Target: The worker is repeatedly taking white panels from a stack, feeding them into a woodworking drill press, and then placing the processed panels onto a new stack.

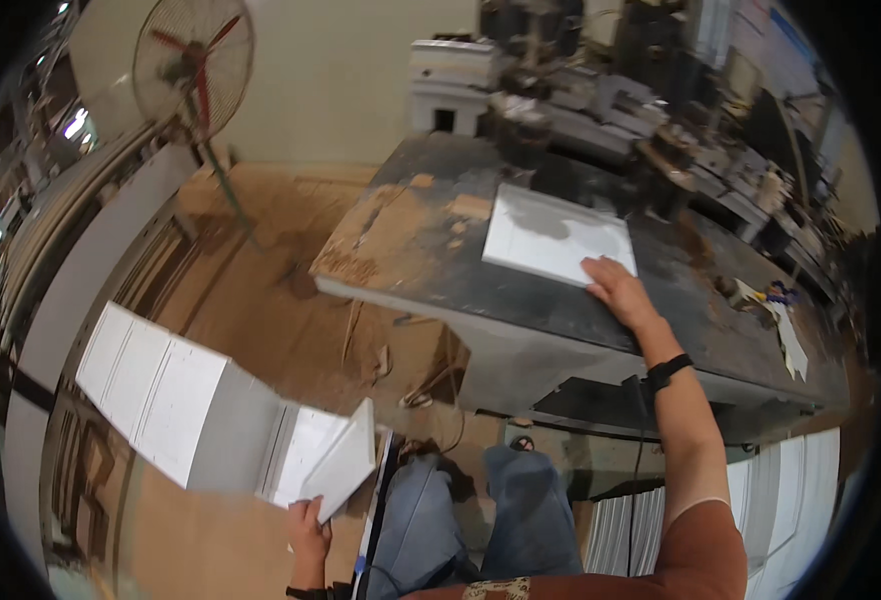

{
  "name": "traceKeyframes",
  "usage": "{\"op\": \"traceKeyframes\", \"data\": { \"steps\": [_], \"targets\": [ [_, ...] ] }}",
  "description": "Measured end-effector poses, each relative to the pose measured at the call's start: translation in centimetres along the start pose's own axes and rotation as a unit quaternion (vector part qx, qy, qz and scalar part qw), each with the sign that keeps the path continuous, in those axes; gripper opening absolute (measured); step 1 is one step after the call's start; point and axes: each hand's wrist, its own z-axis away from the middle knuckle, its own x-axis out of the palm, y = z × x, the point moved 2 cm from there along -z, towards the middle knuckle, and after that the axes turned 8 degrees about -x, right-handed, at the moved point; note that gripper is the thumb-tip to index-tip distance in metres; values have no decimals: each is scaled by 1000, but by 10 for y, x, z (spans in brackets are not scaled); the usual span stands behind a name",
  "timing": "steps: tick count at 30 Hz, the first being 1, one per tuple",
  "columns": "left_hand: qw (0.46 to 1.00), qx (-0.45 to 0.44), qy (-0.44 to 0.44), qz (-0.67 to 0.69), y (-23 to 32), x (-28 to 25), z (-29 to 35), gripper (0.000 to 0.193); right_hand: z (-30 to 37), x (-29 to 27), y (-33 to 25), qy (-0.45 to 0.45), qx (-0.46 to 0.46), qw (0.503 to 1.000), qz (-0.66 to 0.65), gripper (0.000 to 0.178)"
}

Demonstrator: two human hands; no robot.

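Note:
My left hand (309, 532) grips the lower edge of a white panel (346, 462), which is tilted over a stack of white panels (166, 385) at the left. My right hand (616, 288) holds the near right corner of another white panel (559, 238), its fingers over the edge. That panel lies flat on the dark machine table (401, 262) and has a greyish patch or shadow on its face. The thumb of my left hand is partly hidden.
Sawdust and scraps cover the table's left end. Machine heads (601, 110) stand along its far side. A floor fan (196, 70) is at the far left, beside a grey rail (91, 270). More white panels (781, 500) stand at the lower right; a cable hangs near my right arm.

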Motion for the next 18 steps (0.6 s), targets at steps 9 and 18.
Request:
{"op": "traceKeyframes", "data": {
  "steps": [9, 18],
  "targets": [
    [984, -131, -30, -117, -61, 71, -18, 58, 11, -11, -56, 84, 42, 995, 18, 44],
    [912, -306, -173, -211, -93, 166, -18, 75, 262, -62, -61, 60, 238, 964, 98, 44]
  ]
}}
